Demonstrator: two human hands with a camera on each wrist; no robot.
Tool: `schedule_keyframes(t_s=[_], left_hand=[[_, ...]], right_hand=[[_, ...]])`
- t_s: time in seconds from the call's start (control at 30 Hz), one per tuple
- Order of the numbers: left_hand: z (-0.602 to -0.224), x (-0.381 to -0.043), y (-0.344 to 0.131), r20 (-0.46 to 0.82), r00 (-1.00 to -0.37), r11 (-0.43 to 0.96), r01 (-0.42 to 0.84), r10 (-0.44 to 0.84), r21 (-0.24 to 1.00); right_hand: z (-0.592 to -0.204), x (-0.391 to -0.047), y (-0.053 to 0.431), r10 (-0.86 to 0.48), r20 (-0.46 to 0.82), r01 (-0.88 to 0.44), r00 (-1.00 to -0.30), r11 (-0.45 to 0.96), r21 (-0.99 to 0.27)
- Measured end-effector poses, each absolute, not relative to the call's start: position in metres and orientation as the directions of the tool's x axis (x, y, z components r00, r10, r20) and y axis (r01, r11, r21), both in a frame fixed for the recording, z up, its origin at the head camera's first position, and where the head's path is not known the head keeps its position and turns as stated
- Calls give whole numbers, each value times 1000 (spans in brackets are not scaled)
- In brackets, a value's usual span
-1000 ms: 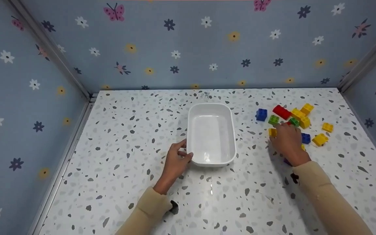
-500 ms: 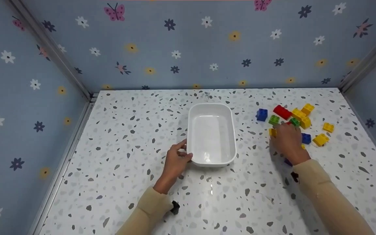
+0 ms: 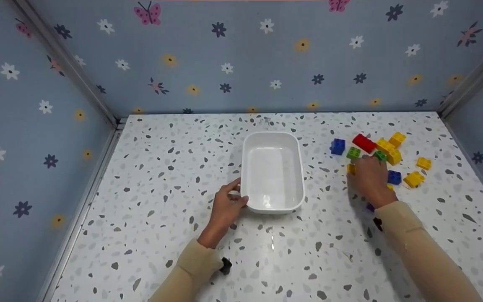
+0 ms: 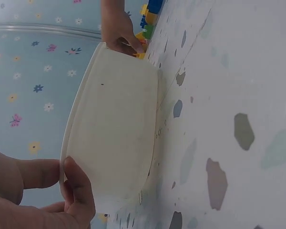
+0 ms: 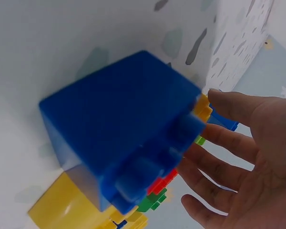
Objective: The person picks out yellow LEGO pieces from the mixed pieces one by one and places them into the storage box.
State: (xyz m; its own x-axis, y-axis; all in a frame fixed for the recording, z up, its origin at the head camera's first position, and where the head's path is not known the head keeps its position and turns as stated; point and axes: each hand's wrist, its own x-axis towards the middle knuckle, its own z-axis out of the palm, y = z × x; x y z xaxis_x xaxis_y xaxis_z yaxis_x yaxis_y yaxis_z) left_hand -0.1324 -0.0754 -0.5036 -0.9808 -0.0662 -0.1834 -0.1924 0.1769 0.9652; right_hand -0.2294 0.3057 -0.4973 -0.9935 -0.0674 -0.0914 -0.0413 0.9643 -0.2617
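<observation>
A white plastic tub [image 3: 271,176], with a bare inside, stands at the middle of the table. My left hand [image 3: 226,206] grips its near left corner; in the left wrist view the fingers [image 4: 78,183] and thumb pinch the rim. On the right my right hand [image 3: 370,178] reaches down over a group of toy building bricks. Its fingers [image 5: 219,164] are spread and lightly bent in the right wrist view, with a yellow brick [image 5: 203,109] near the thumb tip. A blue brick [image 5: 119,114] looms large before that camera. The hand covers some bricks from the head.
Beyond and beside the right hand lie a blue brick [image 3: 338,146], a red brick [image 3: 364,143], green bricks [image 3: 354,152] and several yellow bricks [image 3: 414,179]. The speckled white table [image 3: 162,167] ends at patterned panels [image 3: 241,54] at the back and both sides.
The hands, tub and bricks hold their places. Only the head view has shifted slightly.
</observation>
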Motion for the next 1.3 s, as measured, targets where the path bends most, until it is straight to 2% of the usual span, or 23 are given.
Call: schedule_keyframes(t_s=[0.27,0.6,0.73,1.0,1.3], left_hand=[[-504,-133,-76,-186,-982,147,-190,-47,971],[-505,-133,-75,-199,-978,146,-206,-63,968],[-507,-133,-75,-205,-977,149,-211,-59,966],[-507,-132,-76,-211,-975,142,-218,-62,965],[-506,-132,-77,-186,-982,121,-188,-33,975]], right_hand=[[-501,-234,307,-93,-66,-76,-993,970,-229],[-494,-236,305,-94,-102,-63,-990,960,-274],[-489,-234,298,-98,-65,-75,-993,955,-287],[-478,-230,282,-133,38,-138,-990,967,-216],[-469,-226,267,-156,62,-165,-986,968,-191]])
